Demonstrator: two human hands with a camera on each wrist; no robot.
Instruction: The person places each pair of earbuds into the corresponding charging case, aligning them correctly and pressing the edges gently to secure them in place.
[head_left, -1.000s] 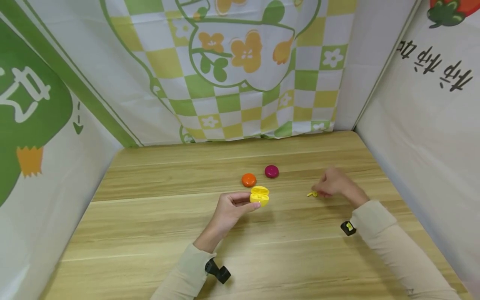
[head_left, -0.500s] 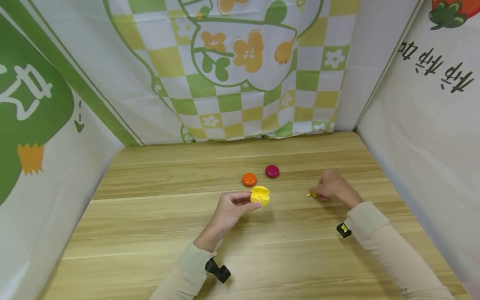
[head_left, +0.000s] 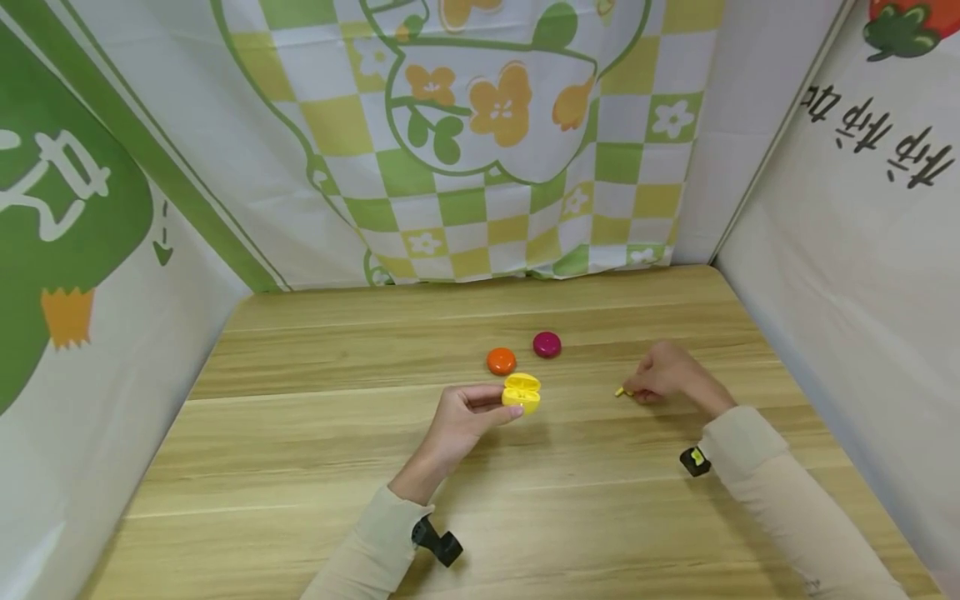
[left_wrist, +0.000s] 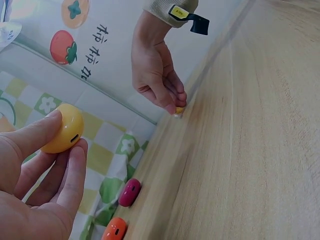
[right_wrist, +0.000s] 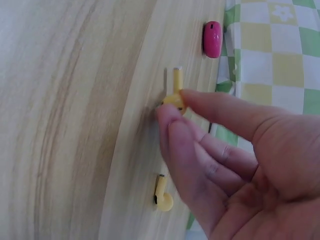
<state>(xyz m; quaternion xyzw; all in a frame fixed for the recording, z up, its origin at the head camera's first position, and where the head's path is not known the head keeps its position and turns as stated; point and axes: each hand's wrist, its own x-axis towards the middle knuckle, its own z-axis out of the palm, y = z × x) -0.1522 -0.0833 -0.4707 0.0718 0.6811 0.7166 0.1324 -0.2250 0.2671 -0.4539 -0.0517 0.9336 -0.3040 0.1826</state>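
Observation:
My left hand (head_left: 459, 423) holds a yellow earbud case (head_left: 521, 400) above the table, its lid raised. In the left wrist view, thumb and fingers grip the case's rounded shell, with a small dark port facing the camera. To the right, my right hand (head_left: 669, 372) is low over the table. The right wrist view shows its thumb and fingertips pinching a yellow earbud (right_wrist: 178, 82) by the rounded end, stem sticking out. A second yellow earbud (right_wrist: 162, 196) lies on the table below that hand in the same view.
An orange case (head_left: 501, 361) and a magenta case (head_left: 547, 344), both shut, lie on the wooden table (head_left: 337, 467) just beyond the left hand. Printed fabric walls (head_left: 465, 212) rise along the back and both sides.
The right hand, blurred above the earbuds one second ago, has come down and now pinches one of them. The left hand and the yellow case stay nearly in place.

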